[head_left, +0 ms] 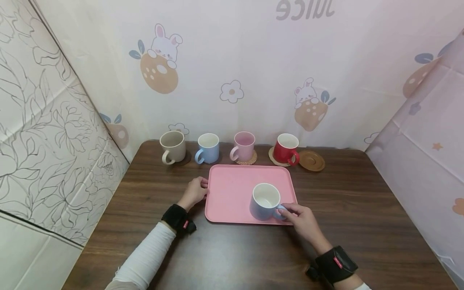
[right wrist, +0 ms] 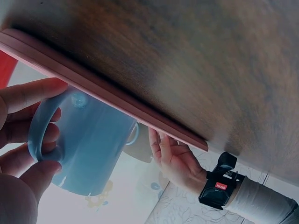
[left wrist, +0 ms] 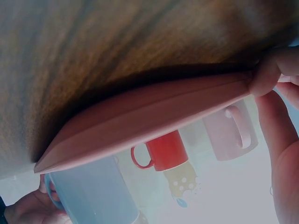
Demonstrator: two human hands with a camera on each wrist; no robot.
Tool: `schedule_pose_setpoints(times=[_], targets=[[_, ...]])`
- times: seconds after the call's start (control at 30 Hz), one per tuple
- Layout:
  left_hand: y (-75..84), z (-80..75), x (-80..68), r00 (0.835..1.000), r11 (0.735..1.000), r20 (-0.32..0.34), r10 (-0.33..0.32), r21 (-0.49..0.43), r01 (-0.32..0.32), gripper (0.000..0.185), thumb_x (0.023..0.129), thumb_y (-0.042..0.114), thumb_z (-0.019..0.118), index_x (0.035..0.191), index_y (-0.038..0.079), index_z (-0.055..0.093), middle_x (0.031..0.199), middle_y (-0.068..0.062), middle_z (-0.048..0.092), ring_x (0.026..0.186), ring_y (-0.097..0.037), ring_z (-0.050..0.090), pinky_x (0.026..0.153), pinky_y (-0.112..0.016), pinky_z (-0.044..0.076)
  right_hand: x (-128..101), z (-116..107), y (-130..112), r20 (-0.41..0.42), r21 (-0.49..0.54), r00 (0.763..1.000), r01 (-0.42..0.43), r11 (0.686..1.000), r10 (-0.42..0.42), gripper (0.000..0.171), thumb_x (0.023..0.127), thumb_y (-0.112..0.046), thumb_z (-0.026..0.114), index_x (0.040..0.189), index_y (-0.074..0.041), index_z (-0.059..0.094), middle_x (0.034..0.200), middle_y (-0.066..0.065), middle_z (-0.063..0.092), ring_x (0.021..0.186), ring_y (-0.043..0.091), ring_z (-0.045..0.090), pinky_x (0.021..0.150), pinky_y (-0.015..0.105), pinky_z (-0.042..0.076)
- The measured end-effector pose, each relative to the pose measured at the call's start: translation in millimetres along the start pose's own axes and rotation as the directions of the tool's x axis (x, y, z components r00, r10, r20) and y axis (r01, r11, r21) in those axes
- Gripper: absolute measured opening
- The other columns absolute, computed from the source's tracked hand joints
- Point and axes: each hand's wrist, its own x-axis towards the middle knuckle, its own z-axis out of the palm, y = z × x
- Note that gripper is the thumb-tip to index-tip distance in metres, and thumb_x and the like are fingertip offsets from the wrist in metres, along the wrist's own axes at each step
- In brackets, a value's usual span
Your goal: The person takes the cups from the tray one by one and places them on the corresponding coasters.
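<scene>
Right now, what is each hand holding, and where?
Right hand grips the blue mug by its handle; left hand holds the pink tray at its left edge.

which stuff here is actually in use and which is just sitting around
In use: blue mug held by its handle in the right hand; pink tray, left hand at its edge.

Lying about: beige mug, light blue mug, pink mug, red mug, brown saucer.
</scene>
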Motion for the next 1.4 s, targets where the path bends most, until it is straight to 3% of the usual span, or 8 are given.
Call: schedule_pose_setpoints(times=[0.2,0.47,0.67,0.97,1.07,1.23,1.4], targets=[[-1.3,0.8,-2.0,1.0,1.0,0.004,0.001,0.002,-0.001,0.03,0.088,-0.003,0.062,0.118,-0.002,0.059,0.106,-0.018,0.062,0.082,-0.021,0.064,0.067,-0.03,0.058,0.3,-0.2,2.9,-0.004,-0.013,1.0,0.021,1.0,-0.021,0.031,0.091,-0.024,0.068,0.113,-0.001,0.071,0.096,0.015,0.068,0.083,0.009,0.065,0.071,0.024,0.059],[0.7,0.3,-5.3,1.0,1.0,0.009,0.008,0.004,-0.008,0.029,0.089,-0.003,0.061,0.118,-0.002,0.058,0.104,-0.017,0.061,0.08,-0.02,0.063,0.067,-0.03,0.058,4.8,-5.5,4.6,-0.067,-0.139,0.989,0.124,0.982,-0.134,0.024,0.088,-0.019,0.073,0.105,-0.003,0.075,0.091,0.009,0.07,0.077,0.004,0.056,0.067,0.02,0.051],[-0.4,1.7,-2.7,1.0,1.0,0.008,-0.009,0.004,0.009,0.029,0.09,-0.002,0.062,0.119,-0.001,0.059,0.107,-0.017,0.061,0.082,-0.02,0.063,0.068,-0.03,0.058,7.4,-15.8,2.2,-0.074,-0.116,0.983,0.157,0.981,-0.167,0.024,0.089,-0.016,0.071,0.106,0.001,0.073,0.091,0.013,0.07,0.077,0.002,0.06,0.069,0.018,0.055],[1.4,-0.4,-2.5,1.0,1.0,0.007,-0.002,0.017,0.002,0.029,0.09,-0.002,0.062,0.119,-0.001,0.058,0.107,-0.018,0.061,0.082,-0.021,0.063,0.068,-0.03,0.058,14.6,-48.4,-11.5,-0.142,-0.143,0.987,0.055,0.988,-0.075,0.039,0.094,-0.031,0.064,0.116,0.001,0.069,0.102,0.017,0.07,0.081,0.005,0.067,0.073,0.028,0.059],[1.8,-2.4,-3.0,1.0,1.0,-0.003,-0.006,0.015,0.006,0.03,0.089,-0.002,0.062,0.119,-0.001,0.058,0.107,-0.017,0.061,0.083,-0.021,0.063,0.068,-0.03,0.058,20.5,-62.4,-15.3,-0.184,-0.129,0.981,0.037,0.991,-0.06,0.044,0.095,-0.034,0.062,0.118,0.003,0.067,0.1,0.009,0.071,0.082,0.001,0.066,0.073,0.024,0.058],[0.0,-2.1,-0.3,1.0,1.0,-0.003,0.002,0.023,-0.002,0.03,0.089,-0.002,0.062,0.119,-0.001,0.058,0.107,-0.017,0.062,0.081,-0.021,0.064,0.068,-0.03,0.059,31.0,-90.9,-15.0,-0.244,-0.077,0.967,0.055,0.996,-0.072,0.048,0.096,-0.032,0.06,0.121,0.009,0.062,0.088,-0.018,0.065,0.079,-0.003,0.065,0.07,0.016,0.056],[-1.2,-1.2,1.0,1.0,1.0,0.006,0.013,0.02,-0.013,0.03,0.089,-0.002,0.062,0.118,-0.001,0.058,0.107,-0.018,0.063,0.079,-0.02,0.064,0.066,-0.029,0.058,40.5,-118.9,-11.4,-0.286,0.009,0.956,0.067,0.998,-0.061,0.048,0.095,-0.028,0.062,0.122,0.013,0.059,0.083,-0.018,0.066,0.076,-0.002,0.066,0.067,0.014,0.055]])
